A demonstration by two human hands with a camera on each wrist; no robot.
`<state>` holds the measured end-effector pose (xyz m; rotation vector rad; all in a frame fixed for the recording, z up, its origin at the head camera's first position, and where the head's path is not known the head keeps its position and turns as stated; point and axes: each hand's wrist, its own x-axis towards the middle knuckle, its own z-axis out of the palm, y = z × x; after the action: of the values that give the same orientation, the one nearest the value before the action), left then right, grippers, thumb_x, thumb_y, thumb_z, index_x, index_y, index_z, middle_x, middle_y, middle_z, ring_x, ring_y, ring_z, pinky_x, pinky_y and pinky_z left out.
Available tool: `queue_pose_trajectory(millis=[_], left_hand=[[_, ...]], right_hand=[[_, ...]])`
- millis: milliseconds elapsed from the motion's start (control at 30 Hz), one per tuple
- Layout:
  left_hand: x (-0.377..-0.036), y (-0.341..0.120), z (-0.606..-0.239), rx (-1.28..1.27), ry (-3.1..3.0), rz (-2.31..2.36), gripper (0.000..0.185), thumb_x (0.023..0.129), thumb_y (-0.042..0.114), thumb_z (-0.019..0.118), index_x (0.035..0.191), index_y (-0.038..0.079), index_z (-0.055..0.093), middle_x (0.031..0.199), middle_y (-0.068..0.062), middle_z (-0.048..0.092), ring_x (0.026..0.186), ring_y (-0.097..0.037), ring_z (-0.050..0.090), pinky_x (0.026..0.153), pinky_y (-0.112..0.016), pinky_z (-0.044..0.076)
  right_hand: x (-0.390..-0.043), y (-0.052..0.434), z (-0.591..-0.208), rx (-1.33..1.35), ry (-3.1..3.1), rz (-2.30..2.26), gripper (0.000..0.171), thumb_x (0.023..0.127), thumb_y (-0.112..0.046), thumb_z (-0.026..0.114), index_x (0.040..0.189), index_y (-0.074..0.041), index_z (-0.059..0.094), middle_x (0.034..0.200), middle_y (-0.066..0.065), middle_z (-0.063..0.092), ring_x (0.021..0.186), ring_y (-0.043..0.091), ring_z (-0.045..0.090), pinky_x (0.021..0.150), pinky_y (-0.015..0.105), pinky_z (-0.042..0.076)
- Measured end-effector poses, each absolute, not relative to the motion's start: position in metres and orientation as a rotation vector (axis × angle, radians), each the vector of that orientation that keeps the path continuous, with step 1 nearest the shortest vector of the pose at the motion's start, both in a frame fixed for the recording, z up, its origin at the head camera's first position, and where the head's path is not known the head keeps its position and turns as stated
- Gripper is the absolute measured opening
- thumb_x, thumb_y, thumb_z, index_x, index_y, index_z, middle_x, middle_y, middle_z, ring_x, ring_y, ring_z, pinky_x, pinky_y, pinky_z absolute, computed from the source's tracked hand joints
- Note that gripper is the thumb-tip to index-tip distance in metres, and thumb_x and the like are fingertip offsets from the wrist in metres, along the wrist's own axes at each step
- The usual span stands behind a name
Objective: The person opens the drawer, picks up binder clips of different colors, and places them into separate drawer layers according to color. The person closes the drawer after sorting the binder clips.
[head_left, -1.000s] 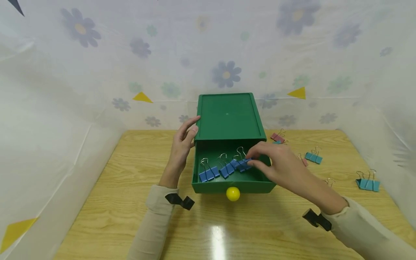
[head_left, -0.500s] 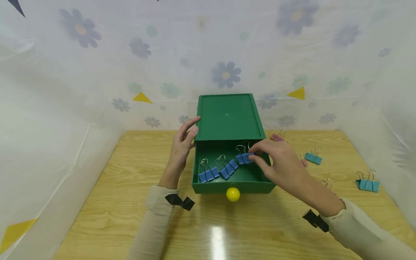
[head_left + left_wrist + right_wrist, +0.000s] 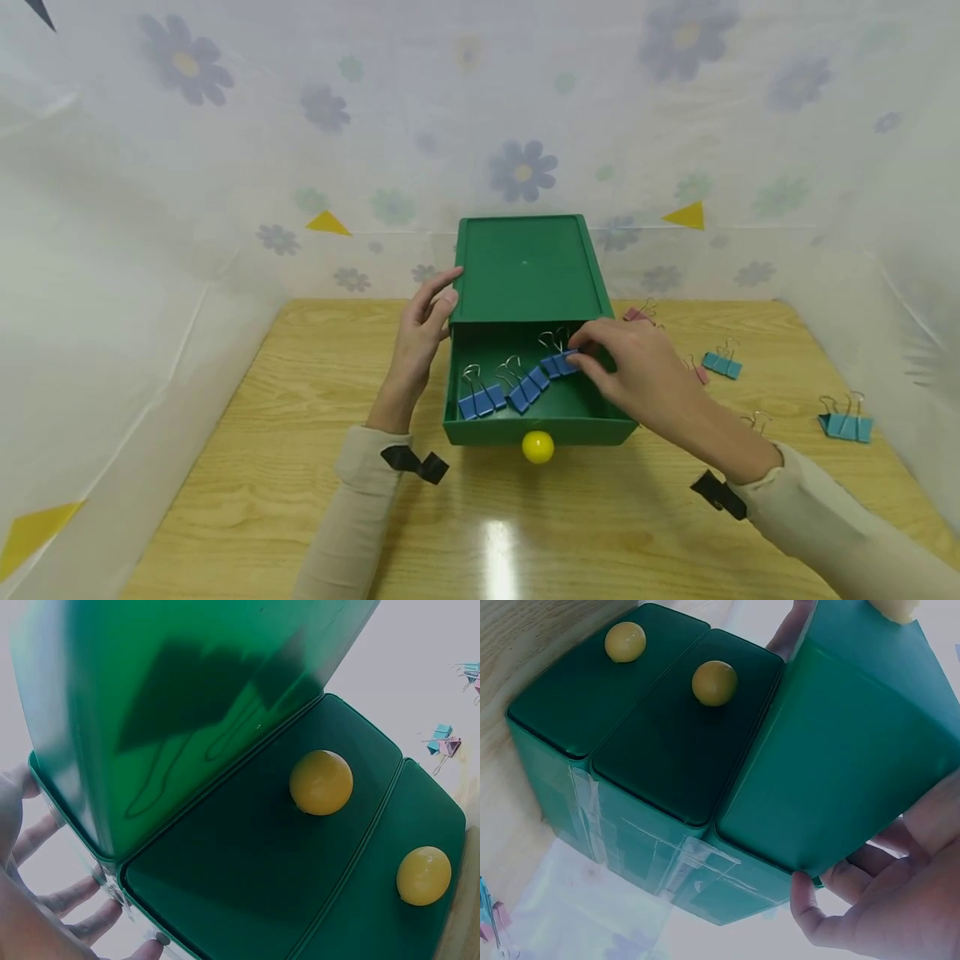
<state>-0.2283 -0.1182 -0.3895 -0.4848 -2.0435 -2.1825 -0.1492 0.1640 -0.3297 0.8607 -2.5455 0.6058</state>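
Observation:
A green drawer cabinet [image 3: 525,268] stands with its top drawer [image 3: 536,432] pulled out. Three blue binder clips sit inside: a left one [image 3: 482,402], a tilted middle one [image 3: 528,390] and a right one [image 3: 558,364]. My right hand [image 3: 645,367] reaches over the drawer's right side and pinches the right clip's end between thumb and fingers. Against the cabinet's left side rests my left hand [image 3: 422,337], its fingers extended. In the left wrist view, clip shadows show through the drawer wall [image 3: 217,690]. The pinched clip is hidden in the right wrist view.
Teal binder clips [image 3: 722,364] and pink binder clips [image 3: 639,314] are scattered right of the cabinet on the wooden table [image 3: 360,350]. A yellow knob [image 3: 537,447] is on the pulled-out drawer; two lower drawers with yellow knobs [image 3: 321,782] are shut. A flowered sheet [image 3: 420,100] hangs behind.
The right hand has shifted the right blue clip backward, away from the middle one, then slightly left. The middle clip has settled a little. The left hand has stayed put.

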Motion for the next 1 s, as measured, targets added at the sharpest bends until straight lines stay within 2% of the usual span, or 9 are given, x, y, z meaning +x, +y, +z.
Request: queue_pose_trajectory(millis=[233, 667, 833, 1000], left_hand=[[-0.228, -0.117, -0.388, -0.491, -2.033, -2.19, 0.042, 0.107, 0.032, 0.055, 0.147, 0.022, 0.058, 0.154, 0.009, 0.046, 0.127, -0.024, 0.057, 0.101, -0.06, 0.047], [-0.226, -0.118, -0.389, -0.484, -2.029, -2.193, 0.042, 0.107, 0.032, 0.056, 0.147, 0.022, 0.058, 0.154, 0.009, 0.046, 0.129, -0.023, 0.056, 0.101, -0.06, 0.047], [-0.227, -0.118, -0.389, -0.498, -2.016, -2.202, 0.042, 0.107, 0.032, 0.056, 0.147, 0.021, 0.058, 0.155, 0.008, 0.046, 0.128, -0.024, 0.056, 0.1, -0.059, 0.048], [-0.227, -0.118, -0.39, -0.496, -2.028, -2.199, 0.042, 0.106, 0.035, 0.056, 0.147, 0.023, 0.058, 0.155, 0.009, 0.045, 0.131, -0.022, 0.055, 0.102, -0.059, 0.046]], right_hand=[[-0.15, 0.164, -0.332, 0.875, -2.571, 0.616, 0.014, 0.088, -0.007, 0.081, 0.099, -0.007, 0.072, 0.089, 0.001, 0.071, 0.072, 0.012, 0.062, 0.062, 0.031, 0.052], [-0.15, 0.164, -0.334, 0.876, -2.551, 0.642, 0.016, 0.086, -0.007, 0.083, 0.098, -0.007, 0.071, 0.089, 0.001, 0.07, 0.074, 0.013, 0.064, 0.063, 0.033, 0.054], [-0.15, 0.167, -0.333, 0.848, -2.507, 0.72, 0.016, 0.086, -0.006, 0.083, 0.098, -0.009, 0.073, 0.089, -0.002, 0.07, 0.078, 0.012, 0.064, 0.072, 0.038, 0.054], [-0.14, 0.174, -0.322, 0.784, -2.434, 0.814, 0.018, 0.087, -0.005, 0.082, 0.103, -0.011, 0.074, 0.092, -0.008, 0.07, 0.082, 0.007, 0.062, 0.075, 0.029, 0.048]])
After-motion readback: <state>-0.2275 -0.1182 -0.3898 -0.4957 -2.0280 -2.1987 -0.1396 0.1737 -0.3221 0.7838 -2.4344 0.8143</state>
